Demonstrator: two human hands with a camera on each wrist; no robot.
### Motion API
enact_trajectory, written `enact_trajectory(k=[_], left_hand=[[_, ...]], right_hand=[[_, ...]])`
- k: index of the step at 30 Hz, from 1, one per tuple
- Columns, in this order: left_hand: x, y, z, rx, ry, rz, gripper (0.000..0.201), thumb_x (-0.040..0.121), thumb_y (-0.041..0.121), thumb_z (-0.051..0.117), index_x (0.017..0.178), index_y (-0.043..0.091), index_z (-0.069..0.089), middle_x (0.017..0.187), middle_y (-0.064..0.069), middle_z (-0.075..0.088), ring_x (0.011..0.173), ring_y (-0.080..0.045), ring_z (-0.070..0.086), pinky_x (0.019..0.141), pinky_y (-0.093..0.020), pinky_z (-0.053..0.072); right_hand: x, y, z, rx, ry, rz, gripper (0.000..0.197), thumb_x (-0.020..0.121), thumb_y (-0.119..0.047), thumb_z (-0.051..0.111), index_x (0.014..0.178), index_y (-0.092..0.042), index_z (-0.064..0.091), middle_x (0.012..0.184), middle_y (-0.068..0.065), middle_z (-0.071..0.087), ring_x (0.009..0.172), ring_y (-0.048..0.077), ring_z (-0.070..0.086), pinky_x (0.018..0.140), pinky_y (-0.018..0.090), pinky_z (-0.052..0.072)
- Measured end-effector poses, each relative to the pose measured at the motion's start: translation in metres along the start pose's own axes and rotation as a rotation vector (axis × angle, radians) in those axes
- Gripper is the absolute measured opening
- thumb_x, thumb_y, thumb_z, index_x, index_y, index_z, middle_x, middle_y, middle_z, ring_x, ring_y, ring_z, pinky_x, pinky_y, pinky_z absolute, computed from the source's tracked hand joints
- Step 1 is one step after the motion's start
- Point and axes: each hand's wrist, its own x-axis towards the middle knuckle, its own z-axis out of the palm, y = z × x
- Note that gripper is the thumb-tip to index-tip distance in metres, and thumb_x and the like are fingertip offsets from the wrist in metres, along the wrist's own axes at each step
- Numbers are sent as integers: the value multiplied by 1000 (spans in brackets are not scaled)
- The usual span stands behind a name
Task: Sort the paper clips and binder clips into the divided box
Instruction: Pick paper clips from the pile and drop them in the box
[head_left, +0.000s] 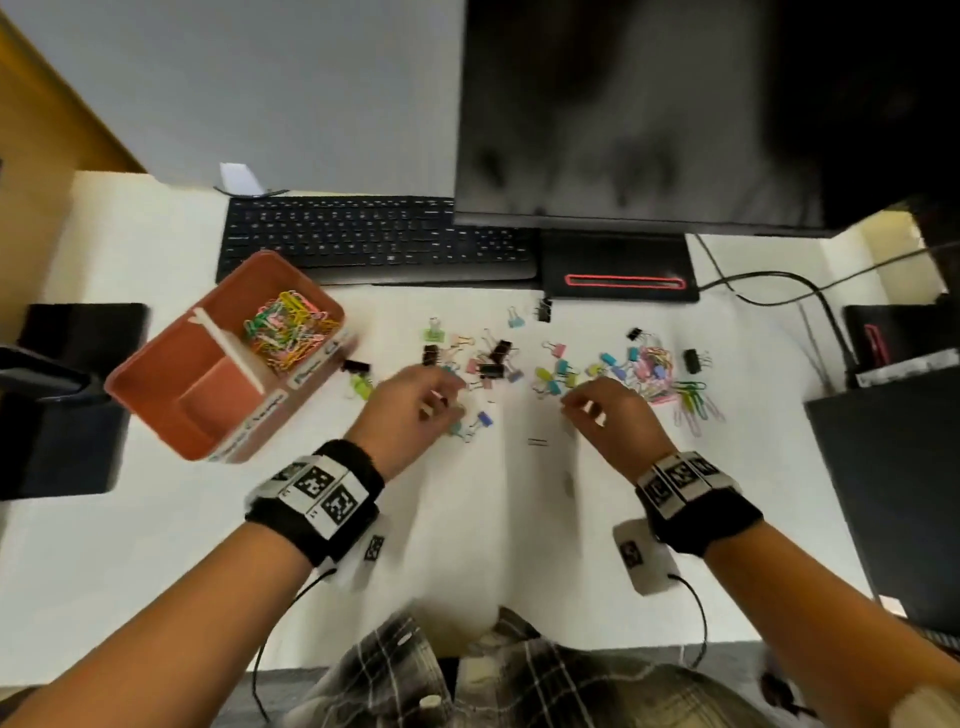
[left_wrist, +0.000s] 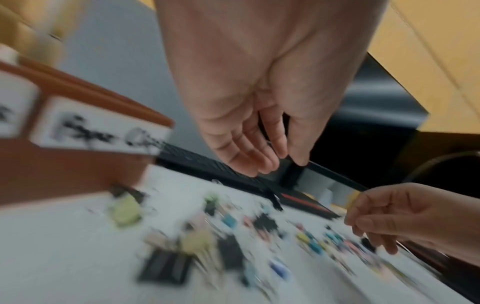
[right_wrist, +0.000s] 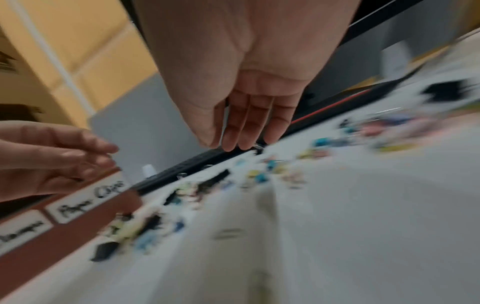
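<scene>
Hovering over scattered binder clips (head_left: 491, 364), left hand (head_left: 415, 400) and right hand (head_left: 605, 410) (fingers relaxed) hold nothing.

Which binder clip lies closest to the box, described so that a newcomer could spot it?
Start at the reddish-brown divided box on the left of the white desk. Just off its right-hand corner, beside the paper-clip compartment, lies a black binder clip. A yellow-green clip lies right below it, and no other black clip lies that near the box.

Matt terracotta plastic box (head_left: 156, 387), white paper labels (right_wrist: 91, 202); glossy black monitor (head_left: 675, 104); fuzzy black cloth wristbands (head_left: 291, 525).
</scene>
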Motion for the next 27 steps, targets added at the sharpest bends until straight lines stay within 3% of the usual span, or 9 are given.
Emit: enact_trajectory(k=[3,6,9,13,17,20,22,25,27], left_hand=[[4,21,62,45,-244,67,22,78,16,71,99,19,64,92,1,58,72,-6,54,64,-5,38],[6,30,113,154,-447,91,30,78,19,71,106,22,62,98,4,52,83,-10,51,75,-17,38],[7,32,146,253,-518,110,35,78,16,69,112,21,61,109,-1,49,100,-14,46,90,-22,36],[13,35,162,335,-494,124,21,82,7,63,103,9,65,105,-4,52,97,-19,51,82,-17,32],[20,33,164,377,-468,110,7,82,15,65,84,8,65,88,1,49,90,-23,54,78,-20,34],[22,36,165,441,-480,70,9,83,20,64,83,11,63,89,-2,54,92,-22,51,81,-34,44],[21,39,165,458,-468,54,8,85,21,60,83,13,61,89,-2,58,90,-20,51,81,-34,44],[20,40,158,334,-271,-48,6,86,20,59,82,18,55,79,4,56,76,-16,52,70,-27,39],[20,37,150,256,-117,-146,11,86,23,61,92,21,52,79,4,60,73,-17,55,68,-29,43]], right_hand=[[-31,60,-31,-65,61,122,14,82,-16,67,96,-18,68,93,5,64,68,17,54,72,40,54],[-45,98,-53,-145,113,219,28,77,-18,72,103,-16,65,104,10,58,88,27,57,83,38,50],[-42,125,-66,-169,99,332,44,74,-21,74,115,-16,58,117,13,51,105,33,52,95,39,45],[-28,146,-71,-52,78,359,48,73,-18,75,117,-15,55,120,13,48,106,33,53,98,40,45],[-15,151,-65,-27,41,353,52,72,-18,77,119,-10,55,117,16,53,105,31,56,95,38,46],[-8,150,-61,58,53,324,40,74,-11,74,112,-9,59,100,11,60,89,29,60,87,41,51],[-5,149,-60,97,33,311,28,79,-8,69,106,-9,60,86,5,60,80,24,58,82,40,52],[-5,149,-59,84,-9,284,25,81,-6,64,105,-10,61,81,3,61,84,27,62,83,38,53],[-5,151,-59,81,-46,292,27,81,-6,64,108,-10,62,81,0,60,87,26,62,86,37,52]])
